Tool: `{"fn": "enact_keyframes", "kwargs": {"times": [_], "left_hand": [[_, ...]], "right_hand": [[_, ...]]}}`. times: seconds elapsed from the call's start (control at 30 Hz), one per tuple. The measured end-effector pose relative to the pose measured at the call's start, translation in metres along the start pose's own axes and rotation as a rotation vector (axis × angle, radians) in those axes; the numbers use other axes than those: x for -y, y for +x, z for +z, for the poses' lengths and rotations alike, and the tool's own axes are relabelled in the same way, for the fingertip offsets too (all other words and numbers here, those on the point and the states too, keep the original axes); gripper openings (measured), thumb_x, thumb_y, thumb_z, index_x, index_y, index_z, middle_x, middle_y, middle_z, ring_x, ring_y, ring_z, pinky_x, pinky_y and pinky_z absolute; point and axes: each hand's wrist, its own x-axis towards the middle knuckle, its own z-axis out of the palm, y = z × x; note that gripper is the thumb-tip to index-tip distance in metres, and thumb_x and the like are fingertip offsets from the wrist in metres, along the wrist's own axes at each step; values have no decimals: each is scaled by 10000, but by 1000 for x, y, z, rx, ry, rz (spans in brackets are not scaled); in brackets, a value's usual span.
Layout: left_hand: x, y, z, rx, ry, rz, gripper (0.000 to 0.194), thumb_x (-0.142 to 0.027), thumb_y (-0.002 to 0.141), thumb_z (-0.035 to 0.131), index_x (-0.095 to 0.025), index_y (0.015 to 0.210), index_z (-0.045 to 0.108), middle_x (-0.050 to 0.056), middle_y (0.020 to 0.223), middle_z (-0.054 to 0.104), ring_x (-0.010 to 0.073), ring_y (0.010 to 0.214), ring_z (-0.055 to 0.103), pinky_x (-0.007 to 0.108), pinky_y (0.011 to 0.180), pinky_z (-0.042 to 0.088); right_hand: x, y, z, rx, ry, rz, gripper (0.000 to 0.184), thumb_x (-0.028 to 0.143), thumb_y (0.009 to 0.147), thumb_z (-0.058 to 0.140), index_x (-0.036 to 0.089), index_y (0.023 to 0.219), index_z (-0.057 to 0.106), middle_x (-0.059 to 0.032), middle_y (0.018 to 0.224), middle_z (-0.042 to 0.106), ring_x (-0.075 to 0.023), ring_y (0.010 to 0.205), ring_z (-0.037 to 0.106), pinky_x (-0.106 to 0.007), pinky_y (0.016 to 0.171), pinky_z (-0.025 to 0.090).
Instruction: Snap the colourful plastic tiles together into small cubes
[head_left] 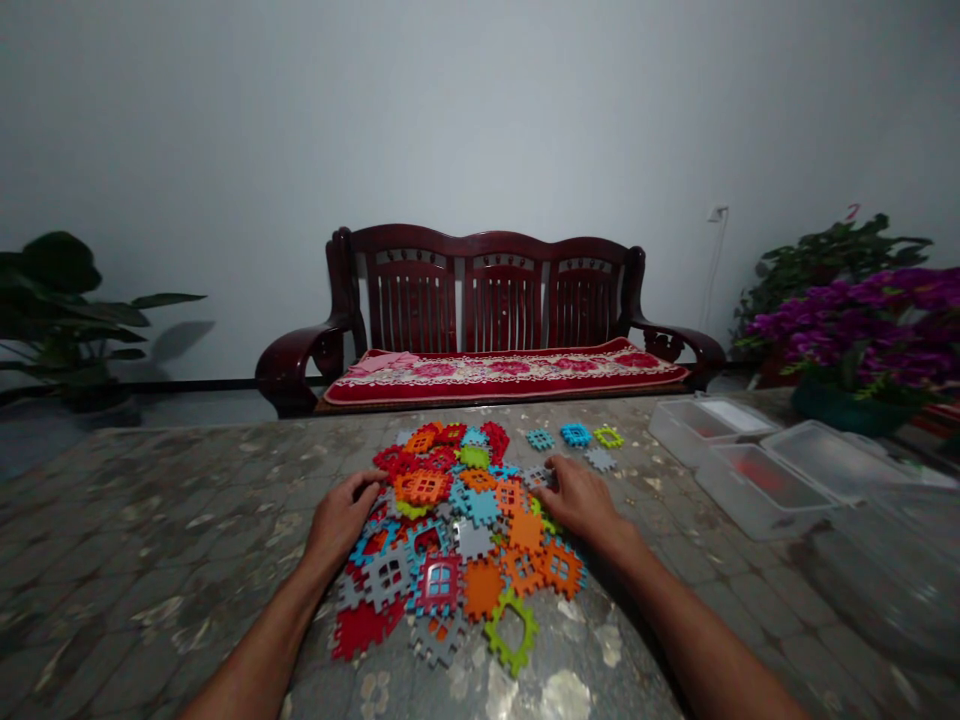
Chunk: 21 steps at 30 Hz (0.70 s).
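A heap of plastic interlocking tiles (480, 508) in red, orange, blue, grey and green lies on the table in front of me. My left hand (341, 518) rests at the heap's left edge, its fingers bent and slightly apart, with nothing visible in them. On the opposite side, my right hand (581, 497) has its thumb and fingers around a grey tile (535, 477) at the heap's upper right. Beyond that hand lie a separate teal tile (540, 439), a blue tile (576, 434), a lime tile (608, 437) and another grey tile (600, 459).
Clear plastic boxes (765, 500) stand on the right of the patterned table (187, 530). Purple flowers (862, 320) in a green pot are behind them. A dark wooden bench (502, 290) with a red floral cover stands past the table's far edge. A leafy plant (67, 320) is at left.
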Motion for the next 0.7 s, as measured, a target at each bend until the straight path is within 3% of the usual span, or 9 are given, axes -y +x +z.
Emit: {"fn": "enact_keyframes", "kwargs": {"times": [0.3,0.53,0.7], "left_hand": [[-8,-3,-4,3,24,-27,349,-425,774,546,-268,968,790,33,1036,830,268,1004,755,330,875,556],[-7,-2,-4,15,4,-31,370,-453,763,541,-268,969,786,37,1071,827,276,1050,747,339,918,551],[-5,-1,-3,-2,8,-25,350,-449,758,549,-276,949,786,30,1055,828,272,1029,750,339,914,555]], "right_hand": [[10,-1,-5,20,-21,65,456,400,905,656,196,1311,617,-126,1174,760,-279,1078,703,-328,827,451],[17,0,-4,18,-79,78,433,380,930,604,188,1319,612,-145,1188,762,-303,1087,716,-350,831,477],[4,5,-8,-64,-35,55,496,347,917,615,204,1391,589,-128,1197,764,-292,1092,712,-345,857,492]]}}
